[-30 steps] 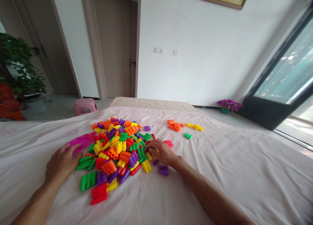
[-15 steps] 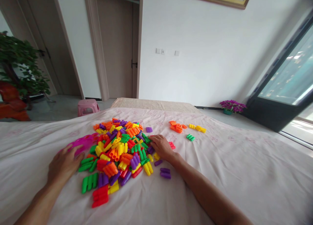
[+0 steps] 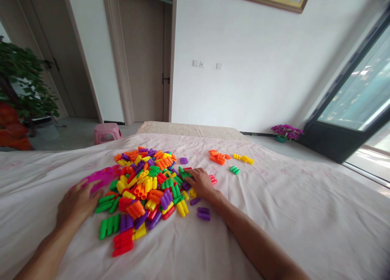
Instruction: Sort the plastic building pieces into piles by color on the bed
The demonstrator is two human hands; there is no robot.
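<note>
A heap of plastic building pieces point(image 3: 149, 182), shaped like joined tubes in red, orange, yellow, green and purple, lies on the cloth. My left hand point(image 3: 77, 199) is at the heap's left side, its fingers apart beside a flat magenta item point(image 3: 102, 177) whose kind I cannot make out. Close to that hand lie green pieces point(image 3: 105, 203). At the right edge of the heap, my right hand point(image 3: 200, 182) rests with fingers loosely bent over a green piece point(image 3: 183, 173). Its fingertips are partly hidden, and no held piece shows.
Apart from the heap, orange pieces point(image 3: 217, 157), yellow pieces point(image 3: 243, 158), a green piece point(image 3: 235, 170) and a purple piece point(image 3: 203, 214) lie on the wrinkled cloth point(image 3: 274, 215). A pink stool point(image 3: 107, 133) stands beyond the far left edge.
The whole view has shifted slightly, so things appear a little further left. Both hands keep nearly the same places by the heap.
</note>
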